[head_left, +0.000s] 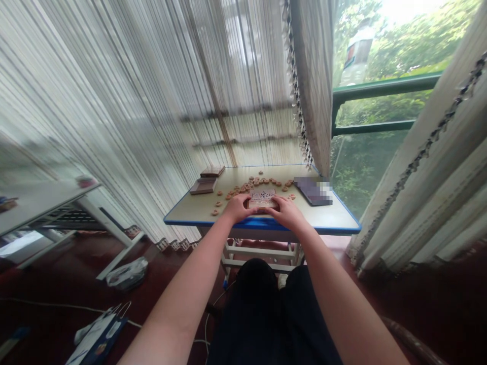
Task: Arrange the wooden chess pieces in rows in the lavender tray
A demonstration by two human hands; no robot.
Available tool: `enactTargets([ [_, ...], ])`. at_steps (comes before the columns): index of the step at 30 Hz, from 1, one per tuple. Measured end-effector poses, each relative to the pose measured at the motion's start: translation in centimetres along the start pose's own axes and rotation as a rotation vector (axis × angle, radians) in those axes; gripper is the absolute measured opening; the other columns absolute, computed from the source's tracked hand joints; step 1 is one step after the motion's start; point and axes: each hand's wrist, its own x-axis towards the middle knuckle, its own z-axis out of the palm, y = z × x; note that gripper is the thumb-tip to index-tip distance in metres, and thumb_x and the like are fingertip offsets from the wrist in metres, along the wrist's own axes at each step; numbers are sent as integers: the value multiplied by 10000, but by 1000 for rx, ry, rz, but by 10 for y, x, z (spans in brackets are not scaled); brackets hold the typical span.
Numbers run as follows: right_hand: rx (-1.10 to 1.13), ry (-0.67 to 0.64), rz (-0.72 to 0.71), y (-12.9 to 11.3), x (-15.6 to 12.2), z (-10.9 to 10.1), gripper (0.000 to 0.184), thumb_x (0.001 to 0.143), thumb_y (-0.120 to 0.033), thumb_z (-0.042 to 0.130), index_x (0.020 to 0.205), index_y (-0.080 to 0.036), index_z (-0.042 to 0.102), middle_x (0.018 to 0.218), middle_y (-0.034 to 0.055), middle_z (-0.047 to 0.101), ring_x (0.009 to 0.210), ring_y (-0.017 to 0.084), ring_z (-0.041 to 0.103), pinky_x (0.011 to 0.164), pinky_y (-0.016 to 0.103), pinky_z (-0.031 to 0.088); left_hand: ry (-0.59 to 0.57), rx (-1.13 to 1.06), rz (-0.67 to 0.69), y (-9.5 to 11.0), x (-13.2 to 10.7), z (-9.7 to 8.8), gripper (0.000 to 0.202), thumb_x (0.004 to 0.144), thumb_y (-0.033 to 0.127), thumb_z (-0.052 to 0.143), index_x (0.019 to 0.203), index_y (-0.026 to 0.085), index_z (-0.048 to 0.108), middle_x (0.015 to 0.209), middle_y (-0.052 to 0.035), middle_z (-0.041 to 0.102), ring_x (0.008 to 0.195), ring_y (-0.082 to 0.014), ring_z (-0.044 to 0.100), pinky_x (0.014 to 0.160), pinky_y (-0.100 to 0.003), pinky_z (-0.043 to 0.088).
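Note:
A small patterned wooden box (262,197) lies near the front edge of a beige table with a blue rim (190,212). My left hand (236,207) curls around the box's left end and my right hand (287,211) around its right end, both with fingers bent on it. Several small round wooden pieces (266,181) are scattered over the tabletop behind and left of the box.
Two flat wooden boxes (207,180) sit at the table's back left, a dark phone-like slab (312,190) at the right. Striped curtains hang behind, a window opens right. A white table (45,200) stands left, with bags and cables on the dark floor.

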Motion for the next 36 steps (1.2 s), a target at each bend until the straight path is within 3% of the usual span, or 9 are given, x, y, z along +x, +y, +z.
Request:
enactTargets([
  [4,33,39,24,1,2,1,455,842,-425,435,1151,-129,589,1214,125,561,1141,232,473,995,346,323,26,4,-101,-2,7,6,576,731,575,507,1085,128,587,1088,-159,619,990,-258,581,866,-350,432],
  [9,39,61,30,2,0,3,402,832,-394,464,1131,-163,605,1200,98,569,1111,221,492,978,332,342,-52,-25,-335,2,30,12,458,718,549,537,838,119,641,875,-174,669,879,-291,617,784,-370,447],
  [12,54,56,46,1,0,3,398,829,-394,468,1124,-169,612,1188,99,575,1095,223,502,966,335,354,-32,-241,-521,5,46,11,282,675,361,653,810,114,629,825,-143,676,835,-260,631,733,-334,471],
  [14,74,58,60,0,1,1,396,825,-394,474,1120,-171,616,1186,98,574,1091,220,504,963,329,358,2,-464,-607,7,52,9,286,593,174,716,855,117,618,818,-109,679,798,-222,638,692,-291,489],
  [18,117,36,98,-1,3,-3,381,812,-376,489,1110,-178,621,1188,86,571,1098,209,502,971,312,351,-110,-881,-853,2,55,4,186,583,55,704,744,85,616,681,-85,664,628,-174,635,594,-267,519],
  [21,146,21,95,-2,3,-6,371,812,-339,475,1102,-160,622,1178,86,580,1094,202,502,977,304,346,-223,-1094,-844,-7,48,0,140,609,42,690,738,52,638,745,-124,680,654,-167,649,603,-234,537],
  [25,175,19,99,-4,2,-6,366,786,-287,480,1112,-178,605,1198,71,569,1124,208,475,991,316,333,-266,-1197,-808,-11,38,-3,178,624,32,682,801,44,664,855,-153,690,762,-194,662,681,-252,556],
  [31,429,115,258,0,0,-8,715,749,-273,513,1404,-203,235,1271,129,489,1011,223,552,894,366,422,-109,-1290,-833,15,39,-7,176,666,-4,621,822,73,652,803,-113,698,732,-188,664,676,-285,565],
  [36,823,218,316,4,-7,-10,767,784,-291,488,1427,-268,70,1148,99,555,870,170,605,758,321,495,-75,-1455,-762,39,39,-2,154,731,41,577,864,86,642,791,-98,695,716,-189,667,688,-333,570],
])
